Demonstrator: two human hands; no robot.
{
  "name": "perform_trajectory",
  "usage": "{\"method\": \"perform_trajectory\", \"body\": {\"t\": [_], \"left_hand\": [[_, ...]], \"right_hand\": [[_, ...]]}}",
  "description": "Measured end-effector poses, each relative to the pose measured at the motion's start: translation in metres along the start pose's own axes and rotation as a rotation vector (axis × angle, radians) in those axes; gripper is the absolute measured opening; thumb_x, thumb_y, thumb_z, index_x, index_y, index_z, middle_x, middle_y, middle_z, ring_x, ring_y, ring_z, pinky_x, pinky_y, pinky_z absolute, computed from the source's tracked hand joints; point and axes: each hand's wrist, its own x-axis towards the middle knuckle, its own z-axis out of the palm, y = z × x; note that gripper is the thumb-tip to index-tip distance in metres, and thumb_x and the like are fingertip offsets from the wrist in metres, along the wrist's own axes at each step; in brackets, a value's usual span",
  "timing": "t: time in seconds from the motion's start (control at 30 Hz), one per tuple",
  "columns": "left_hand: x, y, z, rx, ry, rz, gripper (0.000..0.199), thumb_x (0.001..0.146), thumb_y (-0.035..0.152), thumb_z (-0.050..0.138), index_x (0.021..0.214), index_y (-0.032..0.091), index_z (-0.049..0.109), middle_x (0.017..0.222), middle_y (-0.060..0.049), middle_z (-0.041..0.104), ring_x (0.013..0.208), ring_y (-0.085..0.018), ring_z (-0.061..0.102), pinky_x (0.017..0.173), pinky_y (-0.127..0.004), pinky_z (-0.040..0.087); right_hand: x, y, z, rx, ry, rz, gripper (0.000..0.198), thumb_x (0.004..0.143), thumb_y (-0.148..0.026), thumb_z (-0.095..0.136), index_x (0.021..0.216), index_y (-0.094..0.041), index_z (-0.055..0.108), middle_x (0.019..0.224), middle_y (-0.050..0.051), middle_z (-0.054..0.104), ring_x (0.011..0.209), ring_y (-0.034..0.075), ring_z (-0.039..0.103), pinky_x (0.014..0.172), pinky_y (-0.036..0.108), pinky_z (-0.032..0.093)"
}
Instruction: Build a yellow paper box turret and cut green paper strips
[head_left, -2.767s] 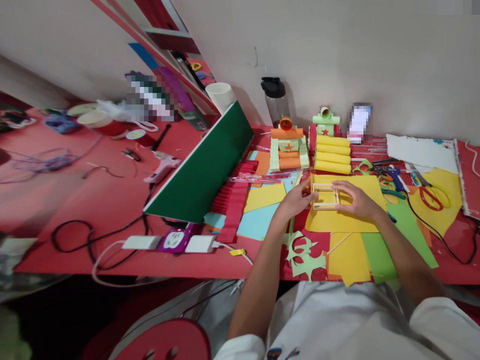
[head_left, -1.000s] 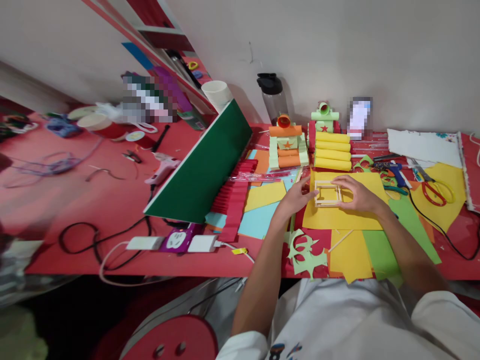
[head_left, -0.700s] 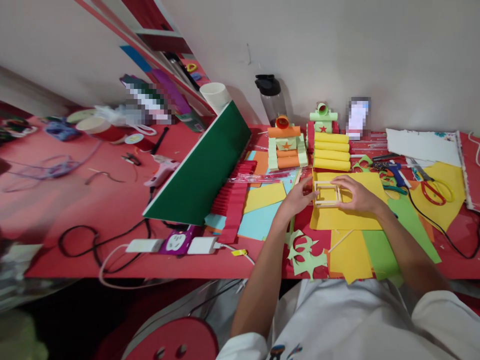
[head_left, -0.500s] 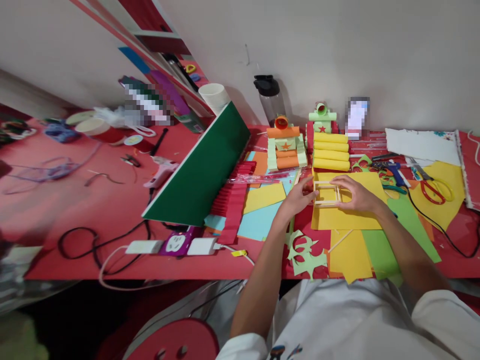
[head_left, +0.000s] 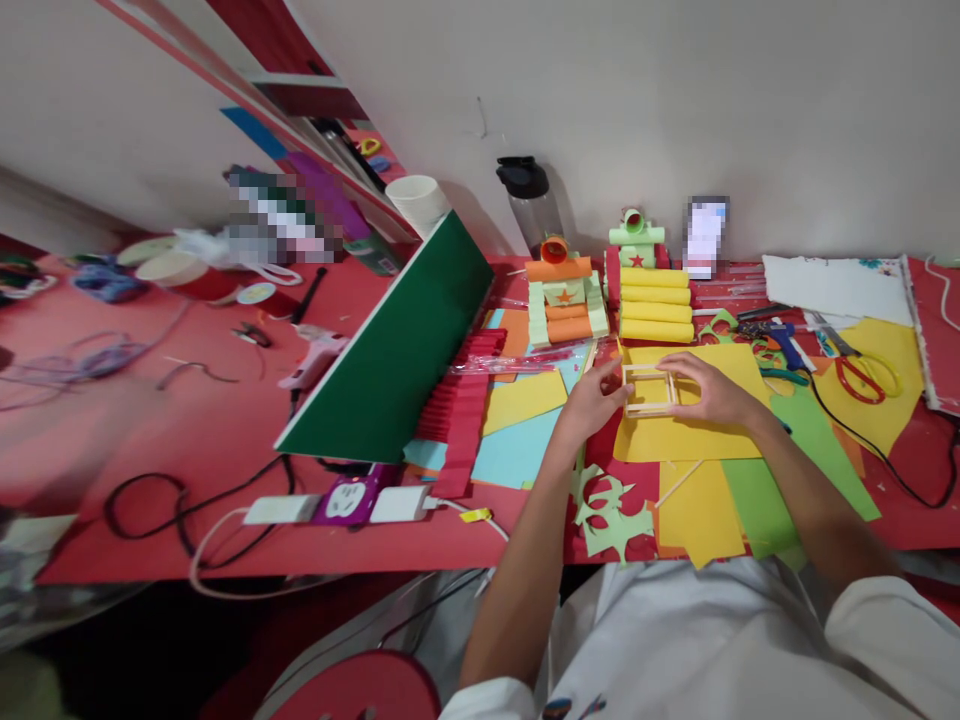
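Observation:
A small rectangular frame of thin pale sticks (head_left: 649, 410) is between my hands, over a yellow paper sheet (head_left: 712, 440). My left hand (head_left: 596, 398) grips its left end with thumb and fingers. On the opposite end, my right hand (head_left: 705, 390) curls its fingers around the frame's side. Behind it lie yellow paper rolls (head_left: 655, 312) side by side. Two paper models stand beyond, an orange one (head_left: 564, 310) with a star and a green one (head_left: 636, 238). A loose stick (head_left: 679, 484) rests on yellow paper nearer my body.
A green board (head_left: 390, 350) leans at an angle to my left. Scissors (head_left: 859, 375) and a blue-handled tool (head_left: 787, 348) lie at right. A dark-lidded bottle (head_left: 531, 205) and a phone (head_left: 705, 238) stand against the wall. A power strip (head_left: 356, 500) with cables sits near the front edge.
The camera view has shifted slightly, so the table things appear a little further left. Both hands keep their hold on the stick frame, almost unmoved.

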Motion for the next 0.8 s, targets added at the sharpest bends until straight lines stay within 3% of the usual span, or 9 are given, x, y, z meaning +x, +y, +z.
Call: {"method": "perform_trajectory", "body": {"t": [0.53, 0.67, 0.8], "left_hand": [[-0.001, -0.001, -0.002, 0.087, 0.016, 0.044, 0.067, 0.089, 0.036, 0.069, 0.151, 0.014, 0.058, 0.082, 0.000, 0.065, 0.070, -0.014, 0.056, 0.069, -0.026, 0.046], [-0.007, 0.006, 0.000, 0.258, 0.061, 0.046, 0.064, 0.092, 0.035, 0.067, 0.153, 0.017, 0.056, 0.100, -0.007, 0.072, 0.083, -0.019, 0.065, 0.078, -0.030, 0.051], [-0.013, 0.010, 0.003, 0.320, 0.125, 0.049, 0.062, 0.092, 0.033, 0.068, 0.152, 0.022, 0.057, 0.129, -0.013, 0.072, 0.109, -0.027, 0.070, 0.095, -0.037, 0.053]], "right_hand": [[-0.003, -0.006, -0.003, 0.002, 0.005, 0.055, 0.065, 0.085, -0.043, 0.082, 0.146, -0.035, 0.061, 0.152, 0.008, 0.059, 0.141, 0.032, 0.057, 0.121, 0.057, 0.045], [-0.002, -0.003, -0.002, 0.014, 0.006, 0.043, 0.067, 0.084, -0.044, 0.083, 0.147, -0.036, 0.060, 0.152, 0.008, 0.058, 0.139, 0.032, 0.058, 0.119, 0.056, 0.047], [-0.001, -0.004, -0.001, 0.013, 0.014, 0.039, 0.068, 0.084, -0.045, 0.083, 0.147, -0.034, 0.060, 0.150, 0.009, 0.059, 0.139, 0.032, 0.059, 0.118, 0.055, 0.049]]}}
